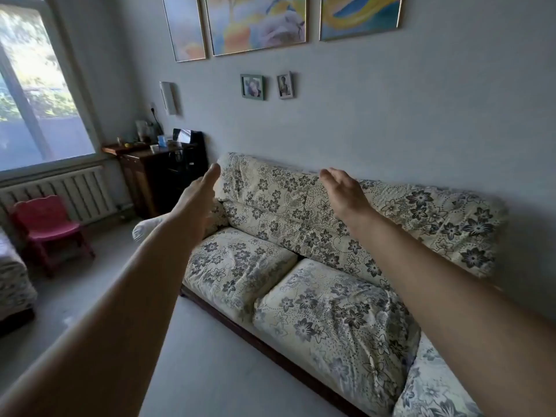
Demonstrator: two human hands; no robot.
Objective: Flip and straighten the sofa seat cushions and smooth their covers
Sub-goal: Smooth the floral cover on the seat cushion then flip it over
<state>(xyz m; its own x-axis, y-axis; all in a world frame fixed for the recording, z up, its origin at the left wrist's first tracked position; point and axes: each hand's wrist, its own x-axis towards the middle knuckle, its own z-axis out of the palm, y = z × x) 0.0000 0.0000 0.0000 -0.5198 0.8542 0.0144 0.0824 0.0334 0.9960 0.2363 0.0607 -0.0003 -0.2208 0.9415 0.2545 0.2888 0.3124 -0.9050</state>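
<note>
— While we start at the left edge, what do you see?

— A window with a radiator under it, and a red child's chair standing on the floor in front of the radiator. Right of those comes a dark wooden cabinet against the wall, its top crowded with small items too small to tell apart.

— And the hands?

— Both arms reach forward over the floor toward the sofa. The left hand is raised near the sofa's left end, fingers straight and together, holding nothing. The right hand is raised in front of the back cushions, fingers relaxed and slightly spread, also holding nothing. Whether either touches the fabric, I cannot tell.

— Where are the seat cushions?

— On the sofa base, below the hands. The left seat cushion lies at the far end, its flowered cover creased. The middle seat cushion sits just beside it, touching along a seam, wrinkled too. A third seat cushion shows only partly at the bottom right corner.

— Anything above?

— Three large framed paintings hang high on the wall, with two small photo frames beneath them.
</note>
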